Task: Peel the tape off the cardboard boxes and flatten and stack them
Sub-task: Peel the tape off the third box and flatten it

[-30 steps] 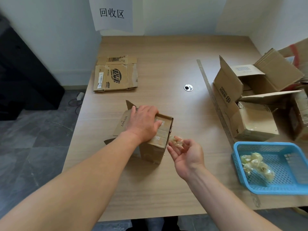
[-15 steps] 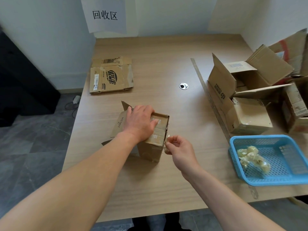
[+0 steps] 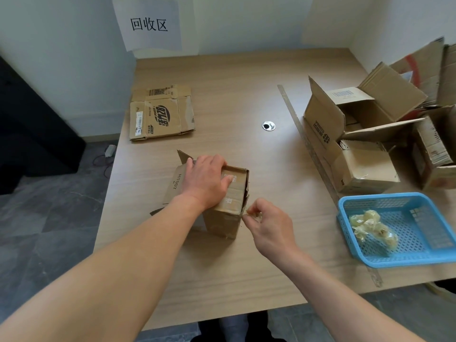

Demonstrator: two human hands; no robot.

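Forearms come in from the bottom edge and meet over a small cardboard box (image 3: 222, 223) that stands near the middle of the worktop (image 3: 234, 267), a little to the near side. The box is brown and scuffed, with "HT007" printed on its left face, pale worn patches on top and a ragged tear down its right edge. One flap sticks up behind it and another splays out low on its left.

The left hand (image 3: 207, 181) lies on top of the box, its fingers (image 3: 222, 180) fairly straight and pressing down, holding nothing. The right hand (image 3: 269, 225) sits just beside the box's near right corner, with thumb and curled fingers (image 3: 259, 204) pinching a small pale scrap of tape (image 3: 251, 213) close against that edge.

To the right, near the worktop's front edge, a blue plastic basket (image 3: 385, 196) holds crumpled yellowish wads of tape (image 3: 370, 225). A long pale strip (image 3: 308, 149) lies on the worktop, running from the far side down past the basket's left. Beyond the basket, open boxes (image 3: 320, 134) crowd the right side, flaps up, some resting on each other.

Further back, a round metal hole cover (image 3: 268, 125) is set in the worktop. At the far left lies a flattened pile of boxes (image 3: 160, 114), well apart from the hands. A paper sign (image 3: 148, 24) hangs on the wall behind.
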